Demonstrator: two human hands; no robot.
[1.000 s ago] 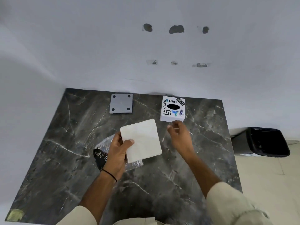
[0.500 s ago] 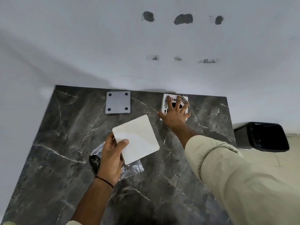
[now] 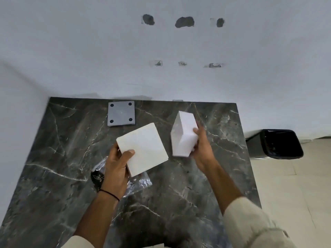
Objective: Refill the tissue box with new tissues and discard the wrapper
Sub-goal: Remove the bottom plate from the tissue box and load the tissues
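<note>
My left hand (image 3: pixel 115 166) grips a square white stack of tissues (image 3: pixel 143 149) by its near left corner, above the dark marble table (image 3: pixel 53 167). My right hand (image 3: pixel 201 145) holds the white tissue box (image 3: pixel 182 135) lifted off the table and tipped on its side, so its plain sides face me and its stickered top is hidden. Box and stack are apart, side by side. The crumpled clear wrapper (image 3: pixel 141 183) with a black printed end lies on the table under my left hand.
A grey square plate (image 3: pixel 121 113) with four dark dots lies at the table's back edge near the white wall. A black bin (image 3: pixel 279 144) stands on the tiled floor to the right of the table.
My right hand reached the tissue box at the back of the table, took hold of it, then lifted it toward me and tipped it sideways. The left hand kept the stack.
</note>
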